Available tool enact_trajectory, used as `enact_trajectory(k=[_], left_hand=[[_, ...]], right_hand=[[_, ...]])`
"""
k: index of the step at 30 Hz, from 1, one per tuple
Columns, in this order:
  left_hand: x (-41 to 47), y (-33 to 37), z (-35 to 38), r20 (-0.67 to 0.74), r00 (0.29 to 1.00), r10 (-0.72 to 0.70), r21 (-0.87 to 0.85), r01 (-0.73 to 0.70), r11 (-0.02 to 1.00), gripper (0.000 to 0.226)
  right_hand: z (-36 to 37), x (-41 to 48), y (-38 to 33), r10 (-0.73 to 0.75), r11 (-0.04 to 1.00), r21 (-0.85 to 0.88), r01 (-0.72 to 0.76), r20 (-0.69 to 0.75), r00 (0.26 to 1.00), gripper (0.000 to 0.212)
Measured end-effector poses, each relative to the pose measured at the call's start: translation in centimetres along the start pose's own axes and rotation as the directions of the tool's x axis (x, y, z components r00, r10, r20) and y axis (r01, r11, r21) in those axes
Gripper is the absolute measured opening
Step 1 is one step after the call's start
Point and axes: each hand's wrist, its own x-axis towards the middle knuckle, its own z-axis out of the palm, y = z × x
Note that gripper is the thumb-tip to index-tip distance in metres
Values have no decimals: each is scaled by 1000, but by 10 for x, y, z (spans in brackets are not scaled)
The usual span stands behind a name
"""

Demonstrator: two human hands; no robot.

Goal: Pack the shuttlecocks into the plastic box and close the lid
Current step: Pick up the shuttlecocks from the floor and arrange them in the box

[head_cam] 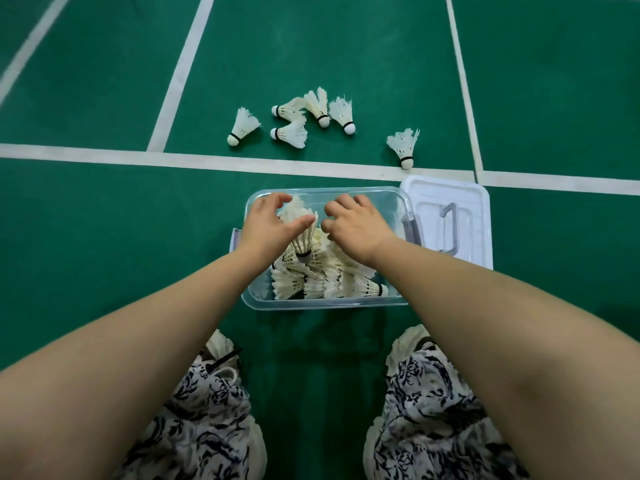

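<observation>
A clear plastic box [398,209] sits on the green floor in front of my feet, with several white feather shuttlecocks [322,278] piled inside. Both hands hover over its far half. My left hand [265,225] has its fingers spread and loosely curled, and the thumb touches the feathers of a shuttlecock [303,242] that stands cork-down on the pile. My right hand [355,228] is seen from the back with its fingers bent down into the box, so the palm is hidden. Beyond the white line lie several more shuttlecocks [313,116] and a single one [403,147] to the right.
The clear lid [478,216] with a grey handle [450,226] lies flat on the floor against the box's right side. White court lines [138,157] cross the green floor. My patterned trousers and white shoes [415,344] are below the box.
</observation>
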Motion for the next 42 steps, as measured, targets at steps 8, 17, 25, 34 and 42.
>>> enact_trajectory(k=[8, 17, 25, 34, 42], left_hand=[[2, 4, -5, -36, 998, -57, -21, 56, 998, 37], [-3, 10, 8, -91, 972, -218, -155, 202, 967, 37], [0, 18, 31, -111, 916, -385, -334, 330, 883, 42], [11, 15, 43, -54, 883, -466, -457, 393, 798, 39], [14, 13, 57, 77, 886, -458, -451, 440, 776, 44]], right_hand=[[-10, -20, 26, 433, 848, 400, -348, -143, 890, 34], [-2, -63, 44, 557, 769, 407, -493, -48, 829, 36], [7, -71, 46, 398, 902, 192, -388, -18, 917, 28], [8, -35, 14, 210, 978, -12, -210, 158, 965, 30], [13, -42, 26, 262, 961, 45, -271, 146, 954, 32]])
